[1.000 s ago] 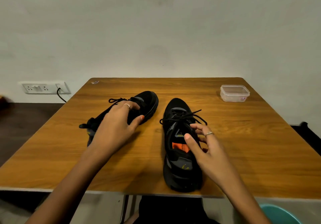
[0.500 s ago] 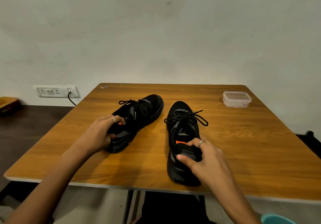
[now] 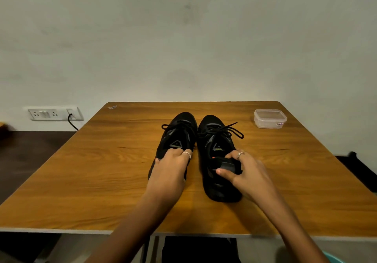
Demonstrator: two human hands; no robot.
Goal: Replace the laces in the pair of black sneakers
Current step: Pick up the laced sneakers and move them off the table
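both hands on the heels of two black sneakers

left hand [image 3: 171,166] lies over the heel end of the left sneaker [image 3: 177,138], fingers curled down around the collar, a ring on one finger. right hand [image 3: 244,170] grips the heel collar of the right sneaker [image 3: 214,146]: thumb on the inner side of the heel, fingers bent over the outer rim, also with a ring. each hand holds its own shoe, and the hands are apart.

the sneakers stand side by side near the middle of the wooden table [image 3: 102,170], toes pointing away toward the wall, their toe ends almost touching. both are laced with black laces [image 3: 228,130]; the bows are loose, with loops lying out to the sides. each tongue carries a small grey triangular logo, too small to read any name. a sliver of orange shows inside the right shoe just beside the fingers.

at the far right corner of the table, well apart from the shoes, sits a clear plastic container [image 3: 269,118] with its lid on; a small sticker with red and blue marks is on its front, its writing unreadable. on the wall to the left is a white socket panel [image 3: 54,113] with a black cable plugged in.
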